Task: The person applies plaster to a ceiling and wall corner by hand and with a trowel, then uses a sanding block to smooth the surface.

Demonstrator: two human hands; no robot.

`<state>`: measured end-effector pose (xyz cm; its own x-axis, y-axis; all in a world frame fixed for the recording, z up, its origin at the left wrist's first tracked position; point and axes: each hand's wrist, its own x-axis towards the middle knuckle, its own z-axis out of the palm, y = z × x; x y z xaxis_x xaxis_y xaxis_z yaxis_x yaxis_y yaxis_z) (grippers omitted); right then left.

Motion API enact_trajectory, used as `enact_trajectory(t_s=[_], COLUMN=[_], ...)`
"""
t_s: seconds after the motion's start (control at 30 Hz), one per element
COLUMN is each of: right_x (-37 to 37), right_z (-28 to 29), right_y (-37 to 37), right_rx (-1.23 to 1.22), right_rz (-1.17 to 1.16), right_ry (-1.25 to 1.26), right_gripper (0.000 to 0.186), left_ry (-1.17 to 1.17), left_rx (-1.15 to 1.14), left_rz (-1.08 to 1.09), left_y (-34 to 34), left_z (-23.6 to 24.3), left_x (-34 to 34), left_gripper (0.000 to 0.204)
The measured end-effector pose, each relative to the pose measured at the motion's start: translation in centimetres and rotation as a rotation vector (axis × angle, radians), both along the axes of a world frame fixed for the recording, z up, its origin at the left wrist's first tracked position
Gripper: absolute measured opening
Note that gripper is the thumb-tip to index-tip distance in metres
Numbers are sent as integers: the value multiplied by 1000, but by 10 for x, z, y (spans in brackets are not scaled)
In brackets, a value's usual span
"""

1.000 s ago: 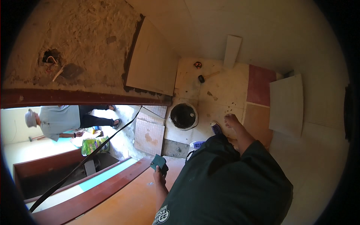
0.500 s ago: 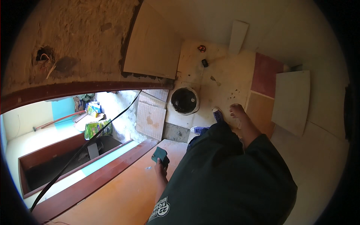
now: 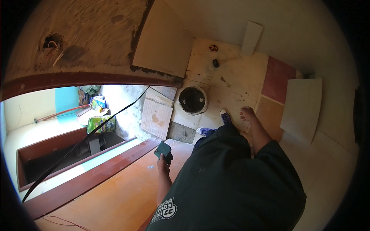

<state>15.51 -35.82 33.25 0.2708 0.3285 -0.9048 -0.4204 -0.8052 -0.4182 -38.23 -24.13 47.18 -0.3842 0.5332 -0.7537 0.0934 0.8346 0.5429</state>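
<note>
My left hand (image 3: 163, 164) is closed around a flat, dark green rectangular object (image 3: 163, 149), with a black part showing under its edge. It is held above an orange wooden surface (image 3: 127, 177). To the right, over the floor, my right hand (image 3: 247, 114) hangs with loosely bent fingers and nothing visible in it. Between the far floor and my feet stands a round bucket (image 3: 205, 107) with dark contents and a pale spot inside. My blue shoes (image 3: 225, 116) are on the tiles just short of the bucket.
Loose tiles (image 3: 156, 115) lie left of the bucket. A pale board (image 3: 301, 109) leans at the right wall and a narrow one (image 3: 252, 37) at the far wall. A small black object (image 3: 216, 63) rests on the floor. A black strap (image 3: 86, 138) crosses the opening at left.
The view has shifted slightly, and the bucket and floor sit a little farther right and lower. My left hand still holds the green object; my right hand's fingers look more curled.
</note>
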Motion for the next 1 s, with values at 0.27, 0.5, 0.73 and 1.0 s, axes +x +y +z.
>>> enact_trajectory(t_s=[0.27,0.5,0.73,1.0], right_x=[-2,-14,-29,-46], right_z=[-11,-10,5,9], right_y=[7,7,21,28], right_rx=[22,-60,18,56], right_rz=[44,33,52,41], right_ry=[4,16,5,-89], right_gripper=[42,36,38,41], left_ry=[-27,-3,54,6], left_rx=[-23,77,75,44], left_rz=[91,83,83,96], left_y=[-20,-28,-34,-21], left_z=[-11,-3,-23,-24], left_x=[-17,2,-27,-45], left_gripper=[39,38,38,41])
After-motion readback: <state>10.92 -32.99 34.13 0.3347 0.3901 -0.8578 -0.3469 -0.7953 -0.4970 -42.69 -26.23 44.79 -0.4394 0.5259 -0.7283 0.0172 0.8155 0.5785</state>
